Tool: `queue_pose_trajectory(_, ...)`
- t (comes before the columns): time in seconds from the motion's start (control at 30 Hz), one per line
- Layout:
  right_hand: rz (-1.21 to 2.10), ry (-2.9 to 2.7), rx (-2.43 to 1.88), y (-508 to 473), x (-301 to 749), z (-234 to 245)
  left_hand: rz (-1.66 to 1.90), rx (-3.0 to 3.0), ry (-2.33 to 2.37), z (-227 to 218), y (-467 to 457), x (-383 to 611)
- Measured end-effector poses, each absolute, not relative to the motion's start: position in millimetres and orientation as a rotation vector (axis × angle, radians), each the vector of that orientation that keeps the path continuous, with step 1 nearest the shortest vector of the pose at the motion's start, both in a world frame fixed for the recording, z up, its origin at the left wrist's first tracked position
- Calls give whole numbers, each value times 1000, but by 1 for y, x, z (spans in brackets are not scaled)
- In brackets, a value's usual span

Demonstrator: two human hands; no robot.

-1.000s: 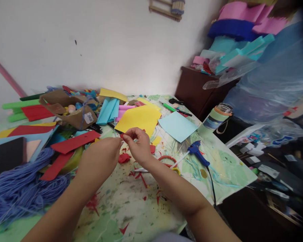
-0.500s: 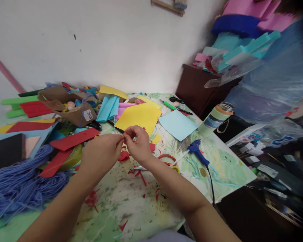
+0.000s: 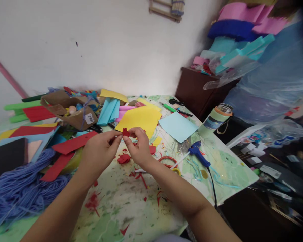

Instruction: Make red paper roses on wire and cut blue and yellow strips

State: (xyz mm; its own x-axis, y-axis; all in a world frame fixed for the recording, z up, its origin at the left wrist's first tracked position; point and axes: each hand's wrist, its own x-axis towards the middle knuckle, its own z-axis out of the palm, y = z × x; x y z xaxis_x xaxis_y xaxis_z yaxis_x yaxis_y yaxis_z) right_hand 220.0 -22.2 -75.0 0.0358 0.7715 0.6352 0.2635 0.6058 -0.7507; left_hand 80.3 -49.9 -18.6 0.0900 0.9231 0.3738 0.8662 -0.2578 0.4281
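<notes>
Between my two hands, above the middle of the table, is a small cut red paper piece with an uneven edge. My left hand pinches its left side with thumb and forefinger. My right hand pinches it from the right. Below them on the table lies a red paper flower shape. Scissors with a red and yellow handle lie partly hidden under my right forearm. Red paper scraps are scattered nearby.
A blue glue gun with its cord lies at right, near a light blue sheet and a bottle. Behind my hands is a yellow sheet. Blue yarn, red strips, a phone and a paper bag crowd the left.
My fingers have shifted, and the red paper piece, hidden before, now shows between them. The red flower shape on the table is more visible. The view has tilted slightly.
</notes>
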Motion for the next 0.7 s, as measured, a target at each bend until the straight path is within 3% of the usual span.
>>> queue_pose_trajectory(0.37,257,-1684,-1040,-23,224,-69,889,2269,1804,-21,-51,88)
queue_pose_trajectory(0.7,330,-1736,-1130,-22,228,-66,783,2309,1771,-24,-46,85)
